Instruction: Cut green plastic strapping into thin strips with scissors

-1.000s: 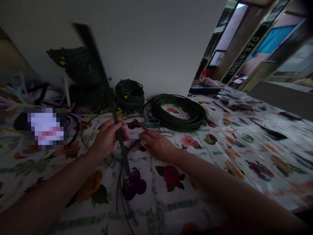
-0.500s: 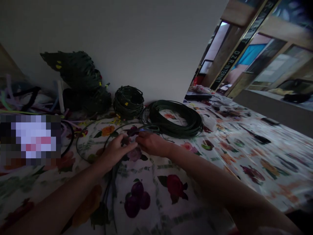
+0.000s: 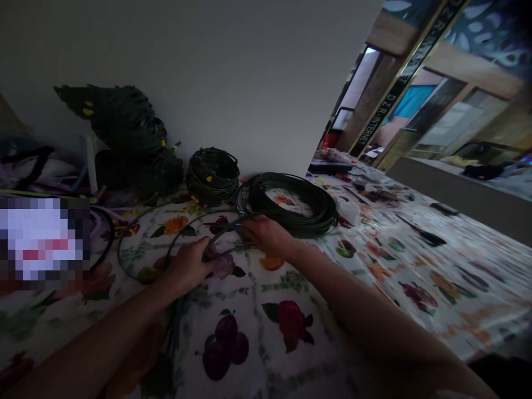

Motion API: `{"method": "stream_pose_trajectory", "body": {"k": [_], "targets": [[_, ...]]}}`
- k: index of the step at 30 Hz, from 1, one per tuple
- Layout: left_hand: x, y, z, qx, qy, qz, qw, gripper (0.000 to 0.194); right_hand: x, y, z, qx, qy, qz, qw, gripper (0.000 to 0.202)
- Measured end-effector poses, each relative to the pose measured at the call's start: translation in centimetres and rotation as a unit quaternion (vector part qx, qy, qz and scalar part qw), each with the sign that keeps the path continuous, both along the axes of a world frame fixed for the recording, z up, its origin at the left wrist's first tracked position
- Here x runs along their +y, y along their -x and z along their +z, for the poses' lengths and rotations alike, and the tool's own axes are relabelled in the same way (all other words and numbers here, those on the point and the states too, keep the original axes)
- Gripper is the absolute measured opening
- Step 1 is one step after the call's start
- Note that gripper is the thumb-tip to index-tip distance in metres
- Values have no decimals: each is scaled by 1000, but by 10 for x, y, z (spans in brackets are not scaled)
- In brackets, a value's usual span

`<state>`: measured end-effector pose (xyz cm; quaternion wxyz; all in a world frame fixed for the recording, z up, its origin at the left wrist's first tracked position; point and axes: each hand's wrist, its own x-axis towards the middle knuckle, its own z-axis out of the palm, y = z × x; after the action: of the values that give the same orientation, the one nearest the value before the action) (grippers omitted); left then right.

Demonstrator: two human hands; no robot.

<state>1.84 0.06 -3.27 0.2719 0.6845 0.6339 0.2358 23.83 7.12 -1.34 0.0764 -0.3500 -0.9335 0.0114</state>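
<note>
My left hand [image 3: 192, 262] is closed, fingers wrapped round a dark green strip [image 3: 222, 231] that looks like thin plastic band. The strip curves up and right to my right hand [image 3: 269, 237], whose fingers are pinched on it at the near edge of a large coil [image 3: 328, 213] of the same dark green material. Loose loops [image 3: 120, 249] of strip spread left of my left hand, and more lengths hang down below it. My right fingertips are dim, so their exact hold is hard to see.
A small round dark green bundle [image 3: 213, 176] stands behind the hands. Left of it is a large woven dark green piece [image 3: 124, 119] against the pale wall. Scissors-like black-handled tool [image 3: 430, 237] lies on the flowered tablecloth [image 3: 344, 299] to the right. A blurred patch [image 3: 39, 238] covers something at left.
My hands have moved apart, the left drawing back down and left, and the strip now shows stretched between them. The view has shifted slightly to the right.
</note>
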Motion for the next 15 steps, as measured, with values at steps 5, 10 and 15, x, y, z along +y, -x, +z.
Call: {"method": "stream_pose_trajectory", "body": {"k": [5,10,15], "targets": [[2,3,0,20,6,11,1000,18,15,-6,4,-45,24,-74,996,25],[4,5,1,22,13,3,1000,15,30,4,11,-89,66,-82,990,26],[5,7,1,22,5,15,1000,15,50,6,36,-120,87,-59,987,24]]}}
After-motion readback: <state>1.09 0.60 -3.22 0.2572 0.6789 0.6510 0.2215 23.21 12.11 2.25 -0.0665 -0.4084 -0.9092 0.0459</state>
